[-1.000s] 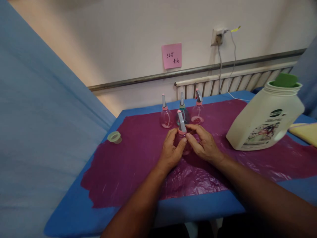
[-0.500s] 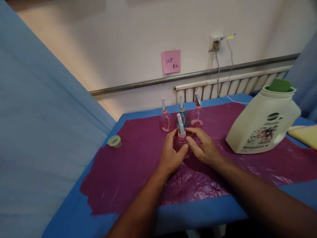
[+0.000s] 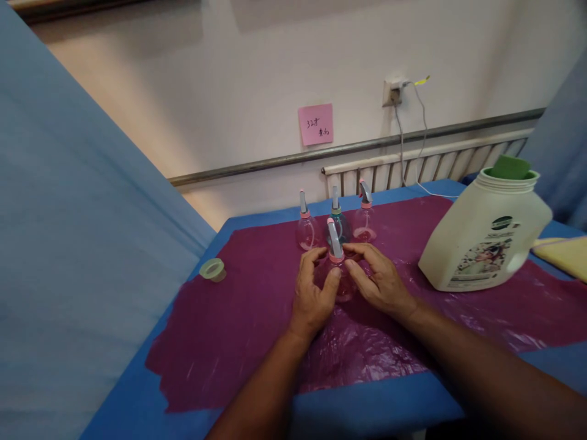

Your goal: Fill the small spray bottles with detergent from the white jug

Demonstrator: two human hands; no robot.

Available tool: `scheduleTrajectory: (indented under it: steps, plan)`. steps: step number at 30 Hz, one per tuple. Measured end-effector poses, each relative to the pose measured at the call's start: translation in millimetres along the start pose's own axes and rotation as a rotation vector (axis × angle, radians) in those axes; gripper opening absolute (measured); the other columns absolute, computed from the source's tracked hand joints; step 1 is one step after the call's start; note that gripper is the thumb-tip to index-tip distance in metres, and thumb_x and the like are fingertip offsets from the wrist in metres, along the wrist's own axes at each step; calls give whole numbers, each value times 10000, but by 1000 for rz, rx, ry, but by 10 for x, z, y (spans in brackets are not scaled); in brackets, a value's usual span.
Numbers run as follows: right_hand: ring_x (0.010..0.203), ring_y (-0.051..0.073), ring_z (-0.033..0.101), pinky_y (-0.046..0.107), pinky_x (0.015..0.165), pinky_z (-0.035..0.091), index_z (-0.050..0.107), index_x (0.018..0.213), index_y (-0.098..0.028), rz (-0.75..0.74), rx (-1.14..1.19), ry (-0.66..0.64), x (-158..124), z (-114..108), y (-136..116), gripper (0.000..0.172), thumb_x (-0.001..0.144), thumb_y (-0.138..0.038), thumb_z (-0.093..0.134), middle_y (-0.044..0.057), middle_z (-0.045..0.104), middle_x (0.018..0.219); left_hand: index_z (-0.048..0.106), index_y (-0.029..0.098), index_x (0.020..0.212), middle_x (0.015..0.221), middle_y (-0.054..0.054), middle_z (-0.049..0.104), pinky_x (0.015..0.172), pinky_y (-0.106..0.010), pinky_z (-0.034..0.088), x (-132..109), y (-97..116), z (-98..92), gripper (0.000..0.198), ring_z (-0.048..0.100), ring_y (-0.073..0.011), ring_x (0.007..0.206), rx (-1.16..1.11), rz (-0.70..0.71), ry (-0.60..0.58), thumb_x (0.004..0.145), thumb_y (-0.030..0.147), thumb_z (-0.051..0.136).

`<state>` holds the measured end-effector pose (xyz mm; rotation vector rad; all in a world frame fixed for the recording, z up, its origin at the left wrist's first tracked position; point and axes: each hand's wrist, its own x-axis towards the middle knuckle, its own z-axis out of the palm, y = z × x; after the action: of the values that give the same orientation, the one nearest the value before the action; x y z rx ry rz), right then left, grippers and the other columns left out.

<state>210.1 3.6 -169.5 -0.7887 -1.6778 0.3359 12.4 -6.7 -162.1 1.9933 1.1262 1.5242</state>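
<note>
Both hands cupped about the near bottle [image 3: 346, 288], one to each side: left hand [image 3: 315, 296] with thumb and fingers parted in a curve, thumb tip in front of the bottle; right hand [image 3: 383, 281] likewise curved, thumb tip beside the pink collar [image 3: 336, 258]. Whether either presses on the bottle, cannot tell. Near bottle upright on the purple sheet [image 3: 247, 318], grey head [image 3: 335, 238] topped with pink.

Just behind, three more in a row: pink-collared left bottle [image 3: 307, 233], teal bottle [image 3: 343, 229] partly hidden by the near one's head, pink-collared right bottle [image 3: 365, 227].

Off to the left, small greenish cup [image 3: 213, 269]. On the right, cream jug [image 3: 486, 244], green piece [image 3: 511, 167] projecting from its mouth; yellow cloth [image 3: 564, 253] beyond it. Sheet spread over blue table [image 3: 358, 404]. Wall behind: rail [image 3: 275, 162], pink handwritten note [image 3: 315, 124] above it, socket [image 3: 392, 91] with cords, radiator [image 3: 334, 170] below. Blue curtain [image 3: 92, 214] far left.
</note>
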Motion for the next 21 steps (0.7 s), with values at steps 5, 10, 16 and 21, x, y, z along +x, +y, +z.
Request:
scheduleTrajectory:
  steps: [5, 10, 16, 21]
  plan:
    - [1118, 251, 767, 410, 1018, 603, 709, 1409, -265, 16, -4, 37, 20, -5, -11, 257, 1156, -286, 666, 89, 804, 1276, 705, 242, 1228, 1187, -60, 724, 1048, -368, 553, 32, 43, -19, 182, 700, -223, 1131, 2, 39, 78, 1116, 385, 695]
    - [735, 187, 620, 335, 729, 482, 649, 899, -248, 78, -54, 113, 74, -111, -54, 286, 1136, -406, 677, -6, 657, 804, 499, 240, 791, 778, 44, 479, 719, -297, 401, 31, 90, -67, 468, 461, -146, 728, -12, -43, 169, 1159, 500, 629]
    - [580, 142, 330, 353, 582, 210, 341, 640, -270, 396, -57, -12, 88, -183, -30, 748, 1109, -834, 488, -37, 336, 603, 301, 270, 645, 620, 58, 291, 594, -342, 217, 6, 50, -28, 740, 273, -128, 593, -82, -340, 80, 1144, 791, 465]
    - [614, 155, 325, 358, 590, 199, 314, 630, -281, 553, -35, -58, 131, -185, -13, 842, 1020, -1027, 350, -17, 327, 627, 256, 298, 586, 552, 58, 249, 560, -354, 193, 78, 105, -30, 816, 234, -125, 532, -80, -463, 22, 1080, 940, 344]
